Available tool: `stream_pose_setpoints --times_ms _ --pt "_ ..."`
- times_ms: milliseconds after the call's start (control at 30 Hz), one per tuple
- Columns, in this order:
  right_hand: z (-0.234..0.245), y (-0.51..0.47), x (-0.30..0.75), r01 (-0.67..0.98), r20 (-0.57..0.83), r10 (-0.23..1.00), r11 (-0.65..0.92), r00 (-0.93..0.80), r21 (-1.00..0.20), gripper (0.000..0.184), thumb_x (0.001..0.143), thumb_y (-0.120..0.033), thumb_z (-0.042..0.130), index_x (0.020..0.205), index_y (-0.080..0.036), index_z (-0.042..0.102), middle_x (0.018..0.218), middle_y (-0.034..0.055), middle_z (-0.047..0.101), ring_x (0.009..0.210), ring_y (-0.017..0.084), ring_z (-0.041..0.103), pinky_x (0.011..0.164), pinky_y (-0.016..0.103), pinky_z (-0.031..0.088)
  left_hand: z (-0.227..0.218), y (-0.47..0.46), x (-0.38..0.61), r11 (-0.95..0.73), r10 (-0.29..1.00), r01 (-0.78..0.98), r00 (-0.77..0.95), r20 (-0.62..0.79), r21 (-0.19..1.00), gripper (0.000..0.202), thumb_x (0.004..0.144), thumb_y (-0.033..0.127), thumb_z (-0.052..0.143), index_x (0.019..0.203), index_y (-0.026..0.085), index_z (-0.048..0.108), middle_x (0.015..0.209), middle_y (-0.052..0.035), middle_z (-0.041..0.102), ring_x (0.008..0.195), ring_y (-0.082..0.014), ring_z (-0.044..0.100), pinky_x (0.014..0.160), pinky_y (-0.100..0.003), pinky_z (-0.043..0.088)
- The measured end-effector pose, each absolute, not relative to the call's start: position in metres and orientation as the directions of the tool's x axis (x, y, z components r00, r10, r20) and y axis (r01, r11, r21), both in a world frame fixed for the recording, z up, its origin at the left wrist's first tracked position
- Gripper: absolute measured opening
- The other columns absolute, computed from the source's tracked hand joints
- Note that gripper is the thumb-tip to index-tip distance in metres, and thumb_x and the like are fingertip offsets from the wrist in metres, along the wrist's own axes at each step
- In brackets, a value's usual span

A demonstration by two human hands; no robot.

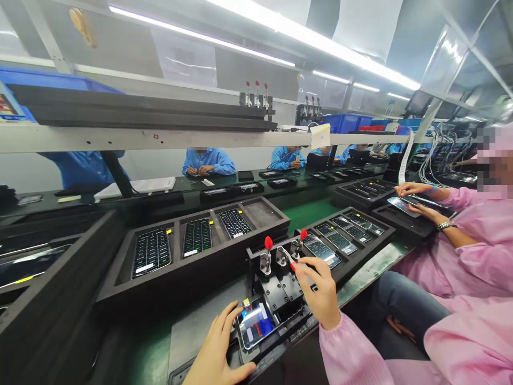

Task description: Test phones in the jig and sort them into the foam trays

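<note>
A black clamping jig [276, 291] with red-tipped toggle clamps [268, 244] sits in front of me on the belt. A phone part with a glossy coloured screen [255, 322] lies in the jig's lower nest. My left hand [218, 347] rests beside it, fingers spread, fingertips touching the part's left edge. My right hand [318, 291] is closed in a pinch on the middle toggle clamp lever [289, 258]; a dark object pokes from its fingers on the right.
Black foam trays [192, 238] [344, 232] holding several phone parts stand behind the jig on the green belt [310, 211]. A co-worker in pink [473, 235] sits at my right handling a phone. People in blue sit across the line.
</note>
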State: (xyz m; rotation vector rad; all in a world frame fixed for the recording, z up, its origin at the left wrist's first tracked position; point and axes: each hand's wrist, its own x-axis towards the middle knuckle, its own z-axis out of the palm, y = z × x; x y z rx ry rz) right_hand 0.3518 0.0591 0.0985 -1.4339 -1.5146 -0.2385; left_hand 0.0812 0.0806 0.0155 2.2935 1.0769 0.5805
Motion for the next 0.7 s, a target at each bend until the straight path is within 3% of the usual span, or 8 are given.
stream_pose_setpoints --times_ms 167,267,367,433,500,600,700 --pt "0.060 0.055 0.345 0.933 0.603 0.769 0.025 0.212 -0.359 0.025 0.087 -0.036 0.047 0.108 -0.042 0.060 0.134 0.0009 0.041 0.120 0.029 0.037 0.095 0.058 0.024 0.018 0.081 0.078 -0.513 0.796 0.569 0.596 0.108 0.643 0.080 0.064 0.033 0.071 0.132 0.032 0.030 0.148 -0.0059 0.016 0.132 -0.0330 0.023 0.106 -0.047 0.028" --pt "0.061 0.059 0.347 0.915 0.593 0.779 0.064 0.204 -0.399 0.025 0.089 -0.036 0.044 0.107 -0.041 0.061 0.136 0.0005 0.036 0.123 0.028 0.034 0.099 0.056 0.022 0.020 0.079 0.079 -0.504 0.798 0.582 0.597 0.086 0.638 0.075 0.065 0.035 0.071 0.131 0.033 0.034 0.148 -0.0035 0.015 0.133 -0.0329 0.022 0.106 -0.046 0.028" --pt "0.065 0.066 0.352 0.823 0.628 0.736 0.176 0.255 -0.540 0.027 0.088 -0.038 0.043 0.102 -0.027 0.065 0.121 0.0069 0.049 0.113 0.023 0.044 0.095 0.041 0.034 0.018 0.078 0.078 -0.486 0.805 0.566 0.587 0.090 0.666 0.086 0.063 0.036 0.072 0.136 0.032 0.027 0.149 -0.0033 0.016 0.133 -0.0322 0.023 0.106 -0.044 0.029" --pt "0.067 0.073 0.356 0.741 0.567 0.764 0.182 0.306 -0.646 0.034 0.090 -0.040 0.038 0.092 -0.019 0.065 0.100 0.0080 0.058 0.097 0.019 0.053 0.086 0.033 0.040 0.016 0.080 0.076 -0.470 0.810 0.543 0.578 0.097 0.696 0.089 0.066 0.038 0.070 0.139 0.030 0.020 0.149 -0.0047 0.019 0.133 -0.0304 0.023 0.107 -0.043 0.027" --pt "0.070 0.082 0.361 0.696 0.470 0.829 0.144 0.303 -0.703 0.039 0.091 -0.042 0.034 0.079 -0.017 0.062 0.080 0.0049 0.060 0.077 0.015 0.055 0.075 0.028 0.042 0.018 0.089 0.075 -0.410 0.833 0.545 0.550 0.057 0.732 0.078 0.076 0.042 0.059 0.140 0.026 0.018 0.146 -0.0066 0.026 0.132 -0.0272 0.027 0.108 -0.042 0.024" --pt "0.078 0.093 0.368 0.695 0.363 0.909 0.126 0.206 -0.708 0.042 0.090 -0.046 0.036 0.068 -0.018 0.060 0.063 -0.0003 0.059 0.060 0.012 0.053 0.062 0.024 0.040 0.034 0.115 0.076 -0.305 0.833 0.568 0.548 -0.076 0.765 0.054 0.085 0.049 0.044 0.133 0.024 0.036 0.134 -0.0066 0.045 0.123 -0.0242 0.041 0.105 -0.040 0.028" --pt "0.085 0.099 0.373 0.698 0.270 0.960 0.140 0.080 -0.703 0.037 0.086 -0.048 0.043 0.070 -0.020 0.062 0.057 -0.0042 0.060 0.053 0.010 0.052 0.056 0.021 0.037 0.055 0.147 0.085 -0.298 0.722 0.532 0.668 -0.178 0.793 0.044 0.080 0.055 0.050 0.108 0.022 0.060 0.110 -0.0037 0.063 0.103 -0.0239 0.055 0.092 -0.033 0.039"
